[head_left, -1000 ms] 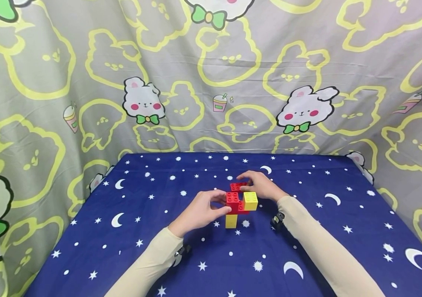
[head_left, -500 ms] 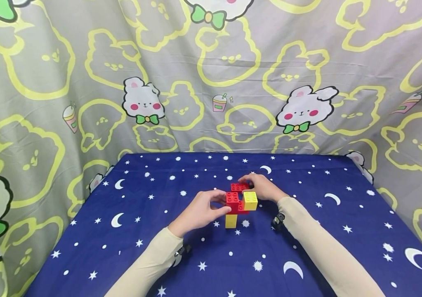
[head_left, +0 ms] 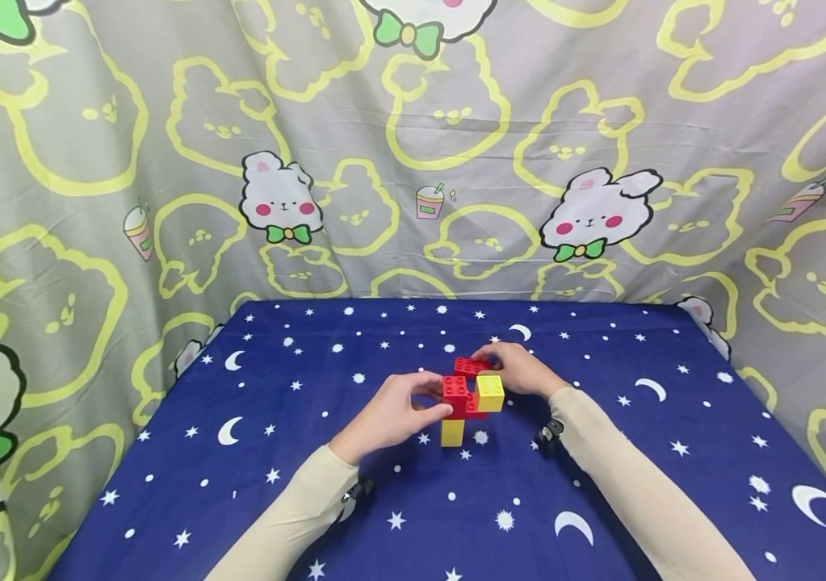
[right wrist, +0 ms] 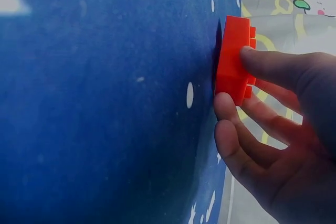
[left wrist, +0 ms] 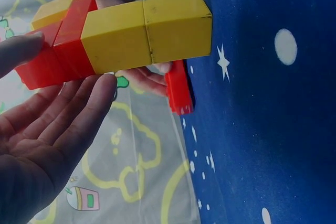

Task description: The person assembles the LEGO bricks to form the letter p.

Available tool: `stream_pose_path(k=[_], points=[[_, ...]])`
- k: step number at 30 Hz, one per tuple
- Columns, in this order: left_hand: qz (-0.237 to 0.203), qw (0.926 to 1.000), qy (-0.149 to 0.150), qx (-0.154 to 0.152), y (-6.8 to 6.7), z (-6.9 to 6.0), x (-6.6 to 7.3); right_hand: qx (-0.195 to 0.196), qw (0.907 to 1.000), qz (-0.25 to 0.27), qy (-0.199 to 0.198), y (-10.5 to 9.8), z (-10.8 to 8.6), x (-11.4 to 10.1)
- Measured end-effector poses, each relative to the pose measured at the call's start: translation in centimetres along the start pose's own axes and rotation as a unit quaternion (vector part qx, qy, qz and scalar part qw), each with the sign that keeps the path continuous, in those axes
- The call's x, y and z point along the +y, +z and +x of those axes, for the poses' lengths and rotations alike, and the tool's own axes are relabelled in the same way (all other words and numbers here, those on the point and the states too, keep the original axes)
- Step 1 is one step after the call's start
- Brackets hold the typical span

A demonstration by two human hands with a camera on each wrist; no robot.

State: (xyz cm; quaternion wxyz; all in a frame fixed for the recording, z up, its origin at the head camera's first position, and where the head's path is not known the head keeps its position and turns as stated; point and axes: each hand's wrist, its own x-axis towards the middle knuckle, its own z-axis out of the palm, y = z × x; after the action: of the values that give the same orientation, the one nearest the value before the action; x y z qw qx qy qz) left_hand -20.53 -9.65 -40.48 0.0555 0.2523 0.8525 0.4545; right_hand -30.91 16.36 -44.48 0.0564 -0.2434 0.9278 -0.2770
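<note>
My left hand (head_left: 394,411) holds a build of toy bricks by its upper red brick (head_left: 454,389), thumb on one side and fingers on the other. Beneath the red bricks, the left wrist view shows two stacked yellow bricks (left wrist: 147,32) as a column. Another yellow brick (head_left: 490,393) sits at the build's right end. Whether the column touches the cloth, I cannot tell. Just behind, my right hand (head_left: 522,369) pinches a separate red brick (right wrist: 233,59). That brick lies on the cloth with its studs up, and its right end is partly hidden by the hand in the head view.
A dark blue cloth with white moons and stars (head_left: 296,460) covers the table. Behind and at both sides hangs a grey curtain (head_left: 383,105) with yellow outlines and rabbit faces. Each wrist wears a small black camera.
My right hand has shifted slightly to the right and nearer, and the separate red brick has slid a little to the right with it. The left hand and the build stay still.
</note>
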Motion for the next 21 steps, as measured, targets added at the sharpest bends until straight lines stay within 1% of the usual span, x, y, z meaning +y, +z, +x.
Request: stream_pose_path(k=[5, 8, 15, 21], points=[[0.002, 1.0000, 0.000, 0.000, 0.0, 0.0, 0.0, 0.006, 0.9998, 0.017, -0.006, -0.3, -0.6, 0.0], [0.002, 1.0000, -0.002, 0.000, 0.0, 0.0, 0.0, 0.015, 0.9998, 0.013, -0.010, -0.5, -0.8, 0.0], [0.002, 1.0000, -0.006, 0.000, 0.1, 0.0, -0.1, 0.033, 0.9994, 0.008, 0.010, -1.1, -1.4, -0.3], [0.004, 1.0000, -0.004, -0.001, 0.0, 0.0, 0.0, 0.058, 0.9982, 0.010, -0.008, -2.1, -2.1, -0.6]])
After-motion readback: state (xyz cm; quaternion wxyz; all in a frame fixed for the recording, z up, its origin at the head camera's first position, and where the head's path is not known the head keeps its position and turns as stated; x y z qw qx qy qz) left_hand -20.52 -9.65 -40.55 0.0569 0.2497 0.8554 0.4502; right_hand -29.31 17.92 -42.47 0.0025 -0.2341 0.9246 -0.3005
